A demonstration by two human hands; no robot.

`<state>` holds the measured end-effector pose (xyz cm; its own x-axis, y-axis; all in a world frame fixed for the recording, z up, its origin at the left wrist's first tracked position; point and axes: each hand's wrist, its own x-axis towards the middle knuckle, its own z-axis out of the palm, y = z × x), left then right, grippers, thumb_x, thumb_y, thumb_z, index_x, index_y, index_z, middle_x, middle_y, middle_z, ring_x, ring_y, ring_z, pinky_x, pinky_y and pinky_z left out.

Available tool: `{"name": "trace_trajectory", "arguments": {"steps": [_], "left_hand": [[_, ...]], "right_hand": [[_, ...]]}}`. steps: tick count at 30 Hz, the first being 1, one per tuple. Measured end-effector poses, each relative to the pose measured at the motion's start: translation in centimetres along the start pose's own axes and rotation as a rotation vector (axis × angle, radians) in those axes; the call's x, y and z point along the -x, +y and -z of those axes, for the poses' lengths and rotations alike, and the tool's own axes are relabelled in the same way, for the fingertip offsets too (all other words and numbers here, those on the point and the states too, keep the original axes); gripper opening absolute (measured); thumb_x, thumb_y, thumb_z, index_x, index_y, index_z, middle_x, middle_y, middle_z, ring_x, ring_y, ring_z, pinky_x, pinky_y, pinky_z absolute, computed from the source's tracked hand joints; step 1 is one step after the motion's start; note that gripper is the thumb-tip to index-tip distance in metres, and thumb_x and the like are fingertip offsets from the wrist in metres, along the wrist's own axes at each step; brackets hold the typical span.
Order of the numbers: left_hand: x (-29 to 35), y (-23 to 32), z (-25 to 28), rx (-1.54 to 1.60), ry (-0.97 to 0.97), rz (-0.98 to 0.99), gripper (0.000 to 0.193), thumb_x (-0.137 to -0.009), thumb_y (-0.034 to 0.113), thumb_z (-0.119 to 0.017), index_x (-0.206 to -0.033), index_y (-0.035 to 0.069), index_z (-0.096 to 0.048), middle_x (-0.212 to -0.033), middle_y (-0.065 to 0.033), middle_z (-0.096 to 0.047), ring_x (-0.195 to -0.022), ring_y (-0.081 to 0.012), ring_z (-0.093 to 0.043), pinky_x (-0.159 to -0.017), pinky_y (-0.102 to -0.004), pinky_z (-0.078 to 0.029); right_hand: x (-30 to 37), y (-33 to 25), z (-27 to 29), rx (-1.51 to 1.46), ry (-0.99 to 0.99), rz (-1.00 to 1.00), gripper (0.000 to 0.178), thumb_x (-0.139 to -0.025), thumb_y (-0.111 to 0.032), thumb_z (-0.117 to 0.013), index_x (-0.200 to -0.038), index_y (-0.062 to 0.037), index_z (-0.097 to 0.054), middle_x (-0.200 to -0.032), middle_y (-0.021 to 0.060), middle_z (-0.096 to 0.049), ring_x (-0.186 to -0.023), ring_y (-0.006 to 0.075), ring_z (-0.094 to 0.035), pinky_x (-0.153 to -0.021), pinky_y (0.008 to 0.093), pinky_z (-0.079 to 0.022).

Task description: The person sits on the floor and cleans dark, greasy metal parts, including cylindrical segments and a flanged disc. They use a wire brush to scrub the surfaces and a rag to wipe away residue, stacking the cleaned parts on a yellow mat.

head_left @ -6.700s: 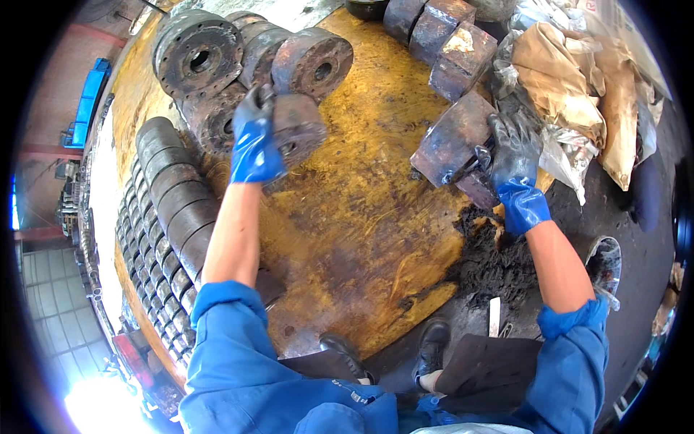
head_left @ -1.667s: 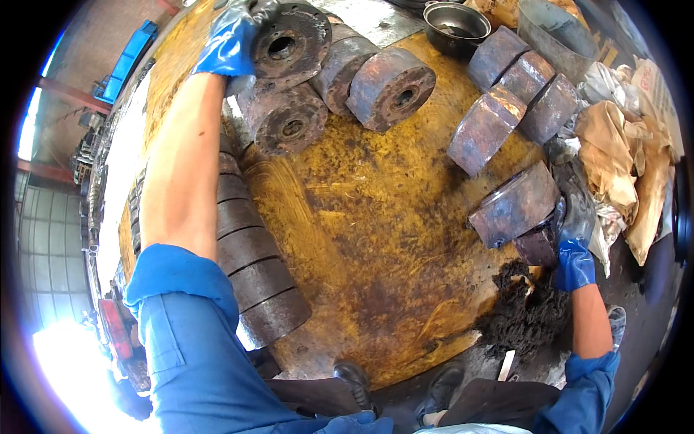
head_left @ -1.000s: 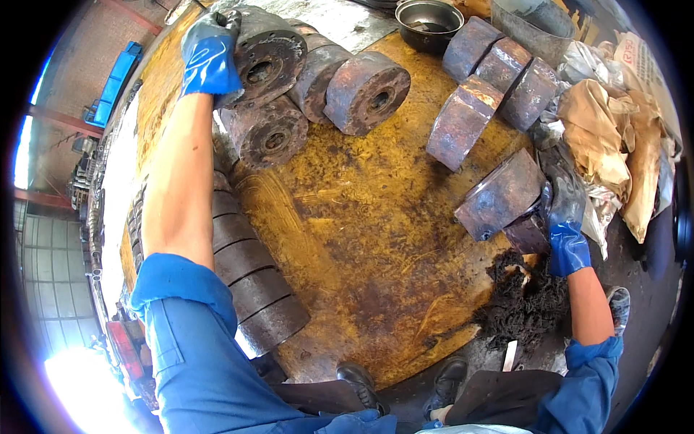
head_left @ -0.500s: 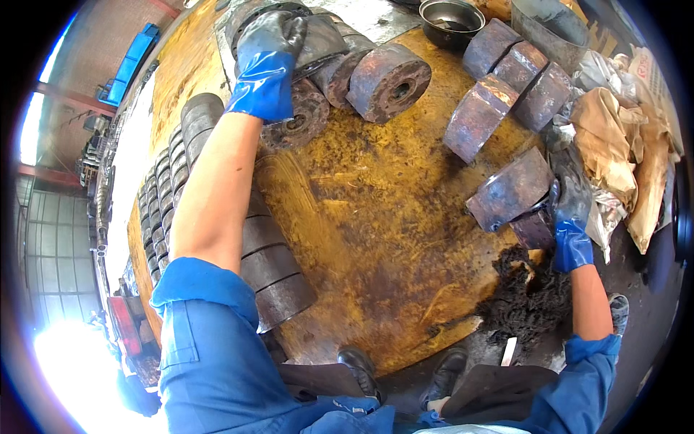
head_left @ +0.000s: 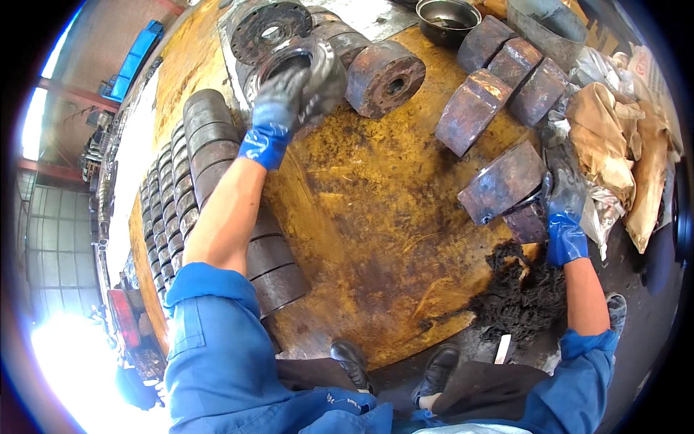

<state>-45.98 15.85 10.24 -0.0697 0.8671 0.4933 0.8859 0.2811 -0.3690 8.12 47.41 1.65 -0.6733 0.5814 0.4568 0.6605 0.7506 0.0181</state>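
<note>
My left hand, in a grey and blue rubber glove, grips the near rim of a dark metal ring. Motion blurs both the ring and the fingers. Just beyond it lies a round flanged metal part with a central hole. A rusty metal roller with a bored end rests to the right of the ring. My right hand, gloved alike, has its fingers stretched out beside a rusty cylinder. A smaller dark metal piece sits below that cylinder, close to the thumb. Whether the right hand touches either is unclear.
Rows of dark cylinders line the left of the stained yellow board. Several rusty blocks stand at the right, near a metal bowl and crumpled paper bags. A dark fibrous heap lies near my feet.
My left hand has drawn nearer to me, bringing the metal ring with it and uncovering the flanged part behind. My right hand stays by the rusty cylinder with only a slight shift.
</note>
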Motion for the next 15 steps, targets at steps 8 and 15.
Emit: {"name": "trace_trajectory", "arguments": {"steps": [8,15], "left_hand": [[10.2,9.1,-1.9,0.368,-0.182,0.159,0.071,-0.087,0.025,-0.078,-0.151,0.008,-0.052,-0.149,-0.0204,-0.057,-0.142,-0.0423,-0.049,-0.120,-0.0534,-0.038],[18.4,6.3,3.6,0.182,0.177,0.574,0.058,-0.093,0.029,-0.075,-0.141,0.001,-0.059,-0.141,-0.0238,-0.062,-0.132,-0.0423,-0.058,-0.116,-0.0491,-0.044]], "right_hand": [[0.4,0.2,-1.0,0.021,-0.031,-0.045,0.030,-0.101,-0.030,-0.059,-0.109,-0.0038,-0.072,-0.109,0.0221,-0.073,-0.106,0.0431,-0.067,-0.097,0.0526,-0.050],[0.1,0.1,-0.8,0.084,-0.025,-0.007,0.035,-0.101,-0.032,-0.059,-0.118,-0.0051,-0.073,-0.117,0.0219,-0.073,-0.112,0.0410,-0.066,-0.100,0.0513,-0.049]]}}
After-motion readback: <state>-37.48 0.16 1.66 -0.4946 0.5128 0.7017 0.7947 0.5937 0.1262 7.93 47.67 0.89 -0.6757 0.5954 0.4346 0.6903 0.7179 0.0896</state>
